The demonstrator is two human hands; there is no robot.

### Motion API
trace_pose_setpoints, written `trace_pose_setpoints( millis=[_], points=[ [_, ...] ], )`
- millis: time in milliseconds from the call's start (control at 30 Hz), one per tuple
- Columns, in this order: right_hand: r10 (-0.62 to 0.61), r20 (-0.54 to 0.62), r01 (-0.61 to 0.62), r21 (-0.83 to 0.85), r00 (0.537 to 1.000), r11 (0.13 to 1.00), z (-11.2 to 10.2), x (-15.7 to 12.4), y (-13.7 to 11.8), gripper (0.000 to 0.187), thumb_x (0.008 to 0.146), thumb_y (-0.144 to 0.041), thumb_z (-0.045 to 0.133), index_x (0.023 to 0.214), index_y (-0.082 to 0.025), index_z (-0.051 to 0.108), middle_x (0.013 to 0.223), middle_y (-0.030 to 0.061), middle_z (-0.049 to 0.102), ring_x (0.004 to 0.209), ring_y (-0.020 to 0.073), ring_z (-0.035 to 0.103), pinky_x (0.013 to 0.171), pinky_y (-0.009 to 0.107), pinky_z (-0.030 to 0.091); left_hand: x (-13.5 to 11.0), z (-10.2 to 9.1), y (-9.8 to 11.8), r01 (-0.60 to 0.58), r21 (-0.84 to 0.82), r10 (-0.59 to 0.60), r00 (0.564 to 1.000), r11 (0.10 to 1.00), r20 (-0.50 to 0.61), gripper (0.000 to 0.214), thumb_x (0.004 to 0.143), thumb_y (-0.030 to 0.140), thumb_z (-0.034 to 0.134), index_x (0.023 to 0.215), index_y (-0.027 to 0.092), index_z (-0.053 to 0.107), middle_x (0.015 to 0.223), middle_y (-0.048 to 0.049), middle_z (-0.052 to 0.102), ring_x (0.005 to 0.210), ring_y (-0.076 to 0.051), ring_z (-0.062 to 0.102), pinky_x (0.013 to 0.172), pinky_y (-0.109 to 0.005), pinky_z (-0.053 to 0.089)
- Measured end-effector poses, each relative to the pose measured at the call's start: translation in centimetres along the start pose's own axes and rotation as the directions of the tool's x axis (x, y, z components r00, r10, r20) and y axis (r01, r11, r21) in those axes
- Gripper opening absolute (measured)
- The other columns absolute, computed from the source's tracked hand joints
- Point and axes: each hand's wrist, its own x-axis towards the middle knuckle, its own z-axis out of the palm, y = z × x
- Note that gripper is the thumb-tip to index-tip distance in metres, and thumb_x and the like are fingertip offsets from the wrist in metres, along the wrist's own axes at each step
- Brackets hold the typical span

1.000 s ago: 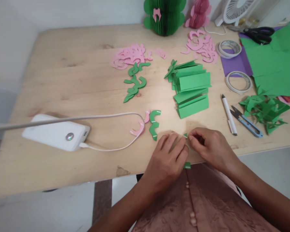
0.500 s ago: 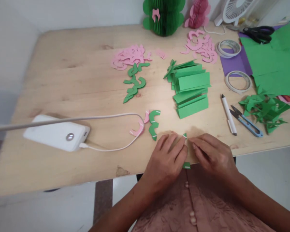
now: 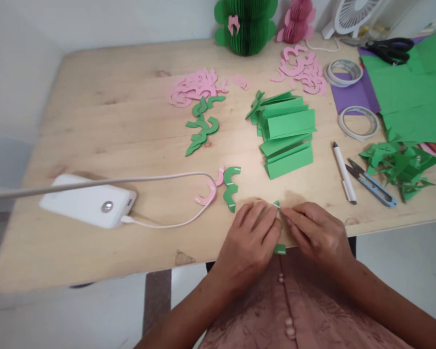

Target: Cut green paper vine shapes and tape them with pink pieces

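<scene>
My left hand (image 3: 252, 235) lies palm down at the table's front edge, fingers flat over a green paper cutout (image 3: 280, 249). Only the cutout's two ends show, each with a small white strip. Just right of it, my right hand (image 3: 318, 232) has thumb and forefinger pinched together by the cutout's upper end. Whatever is in that pinch is too small to make out. Left of my hands rests a wavy green cutout (image 3: 229, 191) with white strips, next to a pink curved cutout (image 3: 205, 196).
A white power bank (image 3: 90, 203) with a looping cable lies left. Folded green strips (image 3: 290, 123) and pink cutouts (image 3: 196, 87) sit farther back. On the right are a pen (image 3: 344, 172), blue thread snips (image 3: 374, 184), a tape roll (image 3: 359, 122) and black scissors (image 3: 390, 50).
My right hand's fingertips have shifted slightly left, closer to the green cutout's upper end. My left hand stays in place. The view has tilted a little.
</scene>
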Motion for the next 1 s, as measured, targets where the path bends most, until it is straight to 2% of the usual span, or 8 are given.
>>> trace_pose_setpoints(
  millis=[267,567,1000],
  points=[
    [-0.005,0.005,0.005,-0.049,1.0,0.999,-0.01,0.33,-0.24,0.021,0.089,-0.009,0.051,0.094,-0.012,0.071,0.082,0.0095,0.069,0.075,0.0165,0.064,0.065,0.027,0.053,-0.13,0.07,0.02,0.005,-0.01,-0.005,1.0,1.0,0.002,0.019,0.091,0.015,0.051,0.104,0.011,0.063,0.122,-0.0136,0.062,0.117,-0.027,0.053,0.1,-0.047,0.044],
    [-0.007,-0.006,0.007,0.003,1.0,1.0,0.1,-0.47,0.19,0.024,0.089,-0.008,0.05,0.103,-0.014,0.068,0.085,0.0083,0.068,0.077,0.0159,0.063,0.066,0.026,0.053,-0.11,0.14,0.03,0.014,-0.007,-0.014,1.0,1.0,0.003,0.017,0.09,0.014,0.052,0.104,0.012,0.062,0.115,-0.0132,0.064,0.116,-0.027,0.054,0.099,-0.047,0.045],
    [-0.043,-0.003,0.043,-0.056,0.999,0.997,0.14,-0.25,0.03,0.02,0.088,-0.007,0.053,0.099,-0.008,0.07,0.08,0.0106,0.066,0.073,0.0174,0.059,0.064,0.028,0.051,-0.02,0.08,0.05,0.011,-0.003,-0.011,1.0,1.0,0.002,0.016,0.09,0.014,0.052,0.103,0.011,0.062,0.114,-0.0132,0.064,0.114,-0.027,0.054,0.099,-0.046,0.044]
  ],
)
